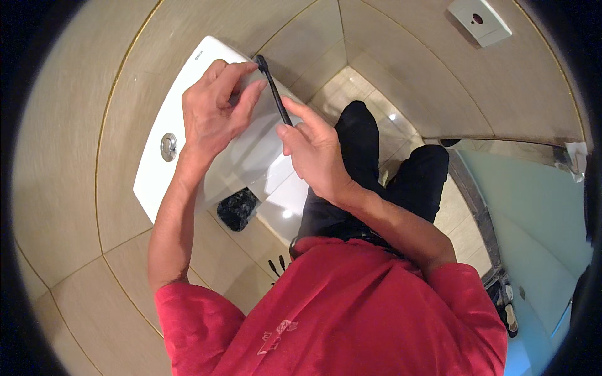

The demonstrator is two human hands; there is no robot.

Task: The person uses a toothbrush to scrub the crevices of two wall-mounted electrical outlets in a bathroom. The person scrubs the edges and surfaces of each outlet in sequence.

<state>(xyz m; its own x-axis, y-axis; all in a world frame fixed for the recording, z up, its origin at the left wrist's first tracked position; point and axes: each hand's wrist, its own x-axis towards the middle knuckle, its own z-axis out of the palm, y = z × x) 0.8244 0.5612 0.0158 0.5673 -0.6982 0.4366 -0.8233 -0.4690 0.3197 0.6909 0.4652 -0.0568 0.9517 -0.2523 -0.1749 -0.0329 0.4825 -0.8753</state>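
Between thumb and forefinger, my right hand [316,153] grips a slim black stick [278,100] with a thicker, brush-like head at its far end. The stick slants up and to the left from that hand. My left hand [219,106] is beside the head, its thumb and forefinger apart and the other fingers curled. The forefinger's tip is at the head, touching or very close; I cannot tell which. Both hands are over a white toilet cistern [157,178], which has a round metal flush button [168,147] on its top.
Below the cistern is a bin or bag lined in black plastic [237,208]. Tiled wall [63,156] rises close on the left. A white box [480,23] is fixed to the wall at upper right. A frosted glass panel [514,200] stands at right, with dark items [501,301] by its lower edge.
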